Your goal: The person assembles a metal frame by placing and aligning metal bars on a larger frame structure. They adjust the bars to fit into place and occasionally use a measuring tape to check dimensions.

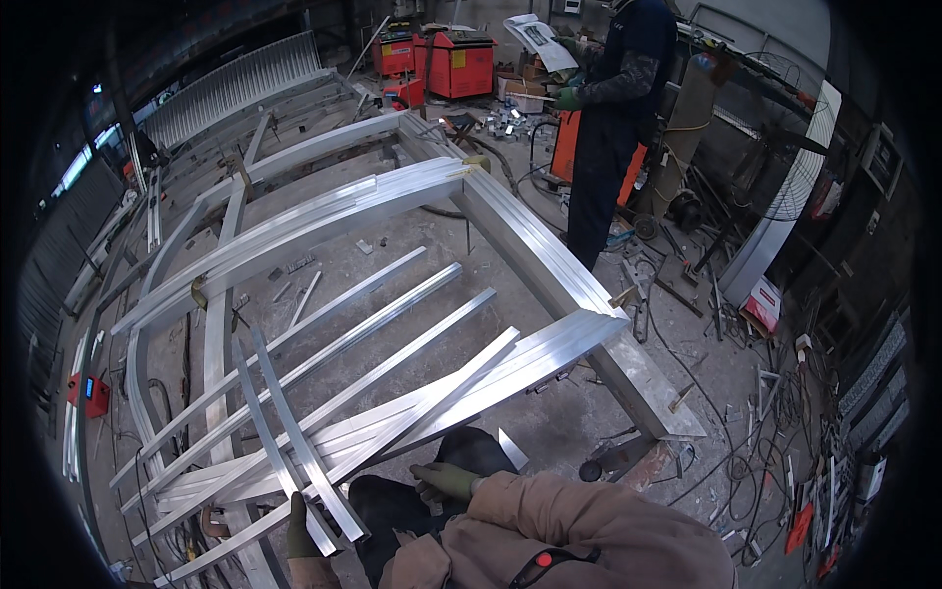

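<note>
The person is crouching at the near edge of a big metal frame (542,242). The gloved left hand (297,530) is sitting at the near ends of two short metal strips (306,448); I can't tell whether its fingers are gripping one. The right hand (446,481) is hanging loosely, partly open, by the knees (476,450), apparently holding nothing.

Both strips are lying across longer bars (471,369), which are crossing a wide beam (564,342) at a slant. That stacking is probably keeping the pieces off the floor (545,417) and within reach.

The strips' near ends are jutting toward the person's legs, leaving little room there. The bars' far ends are poking freely into the frame's opening, where there is more room. Outside its right rail, a co-worker (613,118) is standing well apart, holding papers (543,44).
</note>
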